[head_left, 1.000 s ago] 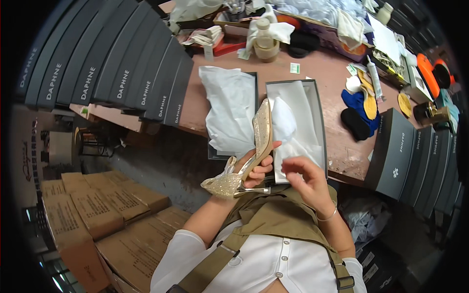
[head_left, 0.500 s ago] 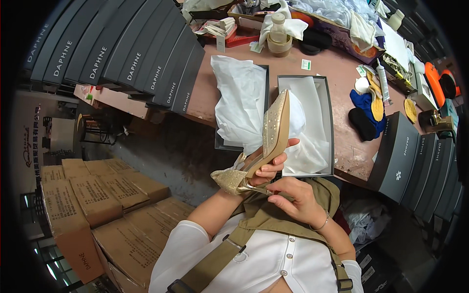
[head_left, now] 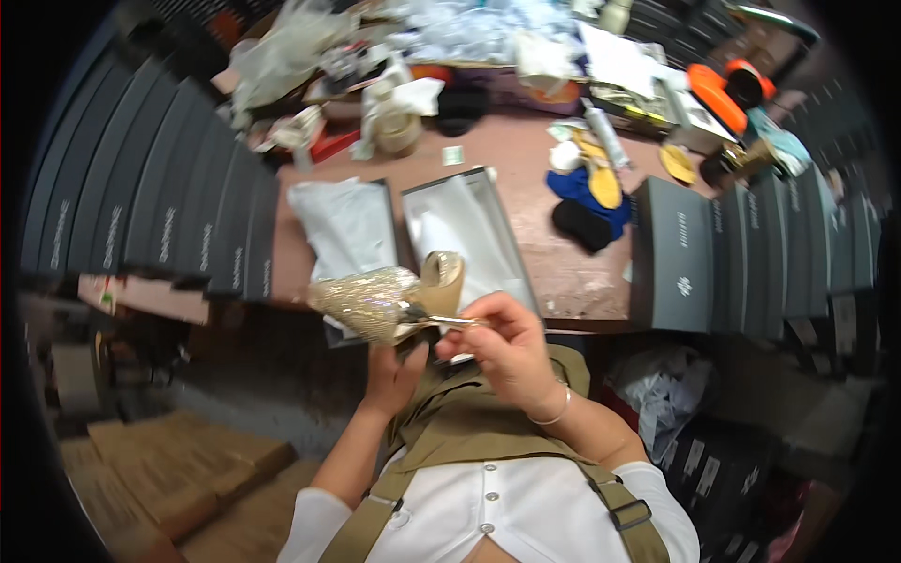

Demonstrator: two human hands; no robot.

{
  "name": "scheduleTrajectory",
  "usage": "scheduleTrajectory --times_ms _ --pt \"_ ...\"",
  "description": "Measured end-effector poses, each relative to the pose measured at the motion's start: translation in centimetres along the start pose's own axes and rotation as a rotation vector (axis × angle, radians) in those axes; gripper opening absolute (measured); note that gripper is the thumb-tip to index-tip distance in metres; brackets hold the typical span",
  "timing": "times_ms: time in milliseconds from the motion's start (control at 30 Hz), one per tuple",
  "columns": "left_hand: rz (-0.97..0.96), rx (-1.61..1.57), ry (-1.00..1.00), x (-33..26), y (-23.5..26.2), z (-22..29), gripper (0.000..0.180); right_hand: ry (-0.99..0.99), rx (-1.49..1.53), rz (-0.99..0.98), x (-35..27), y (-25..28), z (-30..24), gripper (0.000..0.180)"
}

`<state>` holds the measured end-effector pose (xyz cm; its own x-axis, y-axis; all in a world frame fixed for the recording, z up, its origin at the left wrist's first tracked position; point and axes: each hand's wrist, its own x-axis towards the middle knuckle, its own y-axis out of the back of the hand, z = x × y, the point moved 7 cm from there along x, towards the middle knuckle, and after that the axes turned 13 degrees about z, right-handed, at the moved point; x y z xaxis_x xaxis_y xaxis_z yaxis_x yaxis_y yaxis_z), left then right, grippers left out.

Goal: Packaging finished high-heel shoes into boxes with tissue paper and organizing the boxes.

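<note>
A gold glittery high-heeled shoe [head_left: 368, 298] is held up in front of me, over the near edge of the table. My left hand [head_left: 392, 375] grips it from below; most of its fingers are hidden behind the shoe. With thumb and fingers, my right hand [head_left: 514, 349] pinches the slim metallic heel near its tip. Just beyond the shoe lies an open grey shoe box [head_left: 517, 251] lined with white tissue paper. Left of that, another box half [head_left: 388, 218] holds crumpled white tissue [head_left: 340, 223].
Grey shoe boxes stand in rows at left [head_left: 169, 178] and right [head_left: 678, 258]. On the table [head_left: 572, 286] are a blue cloth [head_left: 571, 186], a black pad [head_left: 582, 225], yellow sponges [head_left: 678, 164] and a white tube [head_left: 607, 138]. Brown cartons [head_left: 188, 469] are stacked at lower left.
The shoe has turned from toe-down upright to lying roughly level, its glittery upper toward the left. My view has swung right, and my right hand stays at the heel.
</note>
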<state>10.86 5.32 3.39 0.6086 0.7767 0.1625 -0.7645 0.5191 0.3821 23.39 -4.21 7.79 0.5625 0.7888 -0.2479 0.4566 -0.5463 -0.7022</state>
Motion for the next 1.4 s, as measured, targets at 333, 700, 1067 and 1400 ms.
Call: scheduleTrajectory --times_ms 333,700,1067,1400 --pt "-0.087 -0.422 0.116 5.2 -1.5 4.9 0.024 0.537 -0.914 0.108 7.1 7.3 -9.3 0.034" --pt "-0.27 -0.548 0.511 4.6 -2.7 2.1 0.035 0.837 -1.461 0.293 12.1 16.2 -10.3 0.032" --pt "-0.272 -0.737 0.617 2.7 -2.1 2.0 0.034 1.179 -1.21 -0.088 -0.4 -0.8 -6.8 0.052" --pt "0.037 -0.012 0.327 13.4 5.2 -4.7 0.026 1.154 -1.644 0.224 7.5 7.9 -6.9 0.035"
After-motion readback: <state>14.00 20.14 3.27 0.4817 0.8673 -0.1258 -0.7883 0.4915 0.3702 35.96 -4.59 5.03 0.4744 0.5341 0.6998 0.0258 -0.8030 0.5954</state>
